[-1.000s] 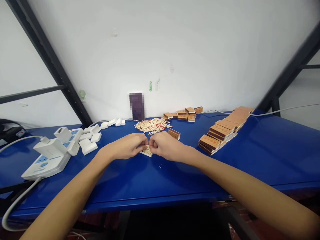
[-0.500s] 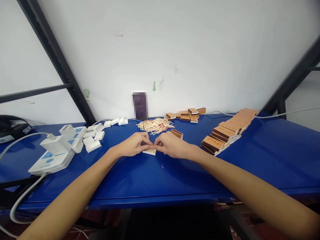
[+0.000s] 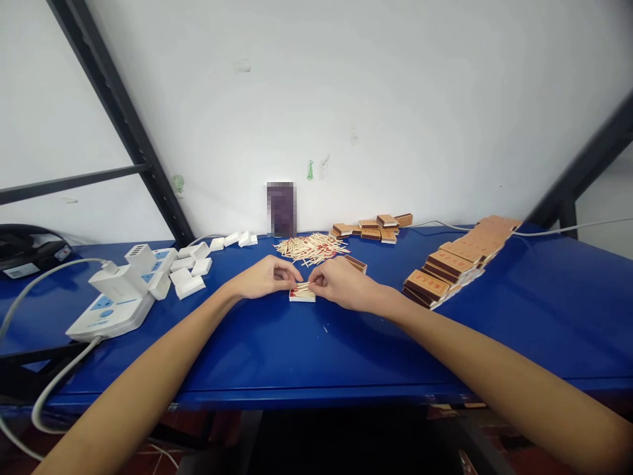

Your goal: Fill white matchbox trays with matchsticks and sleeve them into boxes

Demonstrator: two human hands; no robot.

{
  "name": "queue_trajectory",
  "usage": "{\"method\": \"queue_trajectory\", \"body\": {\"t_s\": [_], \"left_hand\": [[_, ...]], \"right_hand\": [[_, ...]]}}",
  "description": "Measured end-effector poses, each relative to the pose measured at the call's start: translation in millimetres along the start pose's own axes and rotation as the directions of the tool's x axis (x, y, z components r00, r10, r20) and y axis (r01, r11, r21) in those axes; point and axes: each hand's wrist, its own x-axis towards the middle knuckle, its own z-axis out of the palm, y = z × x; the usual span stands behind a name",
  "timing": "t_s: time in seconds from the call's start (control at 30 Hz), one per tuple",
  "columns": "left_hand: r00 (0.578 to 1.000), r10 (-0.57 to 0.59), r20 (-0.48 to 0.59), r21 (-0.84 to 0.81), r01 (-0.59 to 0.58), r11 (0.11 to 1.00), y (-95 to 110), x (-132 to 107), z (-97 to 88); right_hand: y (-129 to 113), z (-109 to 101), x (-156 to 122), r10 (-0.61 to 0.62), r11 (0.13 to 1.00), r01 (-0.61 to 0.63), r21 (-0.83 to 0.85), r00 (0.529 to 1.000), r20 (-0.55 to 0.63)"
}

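A small white matchbox tray (image 3: 302, 298) lies on the blue table with matches (image 3: 301, 291) in it, some red heads showing at its left end. My right hand (image 3: 341, 284) is closed in a pinch on a few matches just above the tray. At the tray's left end is my left hand (image 3: 264, 277), its thumb and forefinger slightly apart, with the thumb close to the match heads. Right behind the hands is a loose pile of matches (image 3: 311, 248). A brown matchbox sleeve (image 3: 357, 264) lies beyond my right hand, partly hidden by it.
Empty-looking white trays (image 3: 188, 284) lie to the left, beside a power strip (image 3: 113, 316) with plugged-in chargers. Matchboxes (image 3: 378, 227) are heaped near the wall. Overlapping rows of matchboxes (image 3: 445, 264) stand at right. A pixelated dark upright object (image 3: 281, 210) leans at the wall.
My hands have drawn slightly apart over the tray, and the left fingers have parted. More of the matches and their red heads now show. The view has shifted slightly.
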Motion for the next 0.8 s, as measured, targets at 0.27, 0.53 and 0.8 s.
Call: {"method": "queue_trajectory", "body": {"t_s": [0.27, 0.53, 0.8], "left_hand": [[1.000, -0.008, -0.005, 0.066, 0.009, 0.998, 1, 1, 1.2], [0.999, 0.019, 0.038, 0.088, -0.022, 0.996, 0, -2, 1.3], [0.995, 0.102, -0.006, 0.247, -0.098, 0.964, 10, -4, 7.2]], "right_hand": [[2, 5, -2, 0.004, 0.999, -0.002, 0.051, 0.999, -0.033], [2, 5, -6, -0.179, 0.984, 0.179, 0.021, 0.983, 0.034], [-2, -5, -4, -0.173, 0.975, 0.163, 0.150, 0.983, 0.058]]}}
